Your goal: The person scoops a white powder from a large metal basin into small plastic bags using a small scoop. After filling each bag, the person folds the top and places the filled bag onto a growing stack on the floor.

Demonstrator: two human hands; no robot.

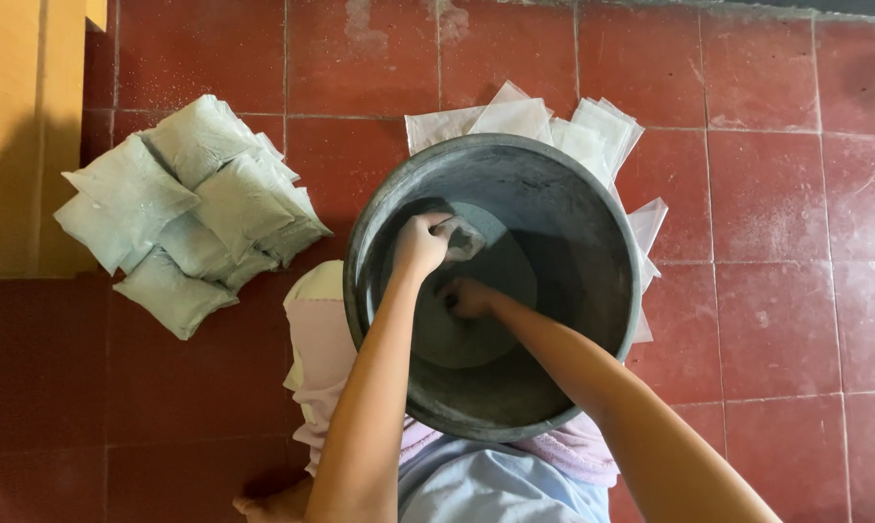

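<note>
While both arms reach down into the grey bucket (pixel 612 242), the left hand (pixel 420 242) is closed on a small clear plastic bag (pixel 464 238), holding it at its top edge just above the grey powder (pixel 457 339) that covers the bucket's bottom; the right hand (pixel 468 298) lies lower, down at the powder surface just below the bag, its fingers curled and partly in shadow, so whether it grips anything cannot be told. The bucket stands on a red tiled floor (pixel 776 320), directly in front of the person's knees; a pink cloth (pixel 316 358) lies against its near left side. Behind the bucket and along its right side, a fan of empty clear bags (pixel 524 118) lies flat on the tiles, partly hidden by the rim; to the left, well apart from the bucket, a pile of filled grey bags (pixel 190 208) rests beside a wooden panel (pixel 11 136).
</note>
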